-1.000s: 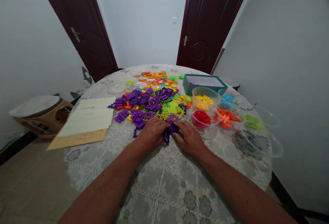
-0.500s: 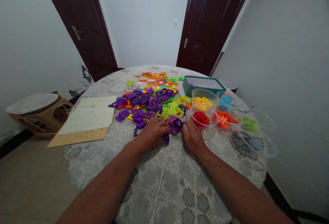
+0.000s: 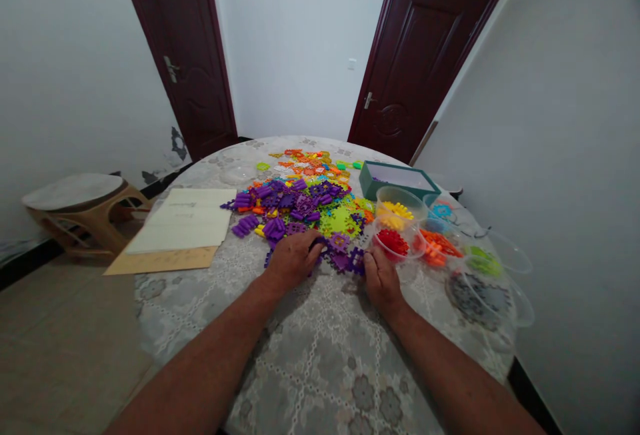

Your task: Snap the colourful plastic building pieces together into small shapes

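Purple toothed plastic building pieces [image 3: 340,252] lie between my two hands at the near edge of a colourful heap. My left hand [image 3: 294,260] has its fingers curled around the left side of these pieces; the fingertips are partly hidden. With thumb and fingers pinched, my right hand [image 3: 383,280] grips a dark purple toothed piece [image 3: 356,260] at its right side. Whether the pieces between the hands are joined I cannot tell. Beyond my left hand are more purple pieces [image 3: 274,228], and a lime-green toothed plate [image 3: 340,220] lies behind.
Clear tubs with red pieces [image 3: 393,242], yellow pieces [image 3: 395,214] and orange pieces [image 3: 437,248] stand by my right hand. Behind them is a green box [image 3: 370,185]. Paper sheets [image 3: 185,222] lie on the left of the round table, and a stool [image 3: 75,192] stands beside it.
The view has tilted up slightly, showing more of the wall. My right hand has moved a little right and nearer with its purple piece, and the purple pieces between my hands are more spread out.
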Demonstrator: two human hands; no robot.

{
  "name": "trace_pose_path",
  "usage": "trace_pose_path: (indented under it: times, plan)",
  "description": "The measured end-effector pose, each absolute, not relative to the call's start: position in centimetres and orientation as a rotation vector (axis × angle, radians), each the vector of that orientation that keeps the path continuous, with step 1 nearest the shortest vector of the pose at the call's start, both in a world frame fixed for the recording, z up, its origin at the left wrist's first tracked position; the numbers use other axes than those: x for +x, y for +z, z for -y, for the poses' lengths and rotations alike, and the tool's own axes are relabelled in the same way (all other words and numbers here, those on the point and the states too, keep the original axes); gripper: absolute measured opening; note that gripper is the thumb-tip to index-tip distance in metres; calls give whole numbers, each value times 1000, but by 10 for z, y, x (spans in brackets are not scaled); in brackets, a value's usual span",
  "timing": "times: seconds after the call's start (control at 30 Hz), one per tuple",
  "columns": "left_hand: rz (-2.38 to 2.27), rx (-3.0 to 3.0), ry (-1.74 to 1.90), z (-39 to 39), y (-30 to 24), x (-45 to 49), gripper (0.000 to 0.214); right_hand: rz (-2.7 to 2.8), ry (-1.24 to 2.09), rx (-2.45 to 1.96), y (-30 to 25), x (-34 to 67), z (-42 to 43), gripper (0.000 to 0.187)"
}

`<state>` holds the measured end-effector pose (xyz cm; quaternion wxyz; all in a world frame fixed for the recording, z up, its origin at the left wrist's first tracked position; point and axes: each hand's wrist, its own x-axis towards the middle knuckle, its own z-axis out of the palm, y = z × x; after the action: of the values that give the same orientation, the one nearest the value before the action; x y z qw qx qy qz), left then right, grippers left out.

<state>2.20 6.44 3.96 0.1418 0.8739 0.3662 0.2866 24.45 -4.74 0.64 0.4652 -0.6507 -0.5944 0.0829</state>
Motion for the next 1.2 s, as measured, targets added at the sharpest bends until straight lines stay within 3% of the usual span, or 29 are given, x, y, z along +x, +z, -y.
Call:
trace_pose_path:
  times: [0.23,0.57,0.8,0.97,1.2]
  plan:
    - [-861,2274,812,-50,48,32,28,1665,273,-1399,11,234,51,19]
    - [-679,2267,628,-38,43,38,47,1501,453,-1452,12,230,52,14]
    - [-564,2280,682,-42,46,34,48,1421,604,-1404,7,236,55,33]
    - [-547,2282,646,-45,45,34,44,1482,669,-1357,8,239,55,29]
    - [-753,2201,638,-48,41,36,44,1367,672,-1387,6,237,53,42]
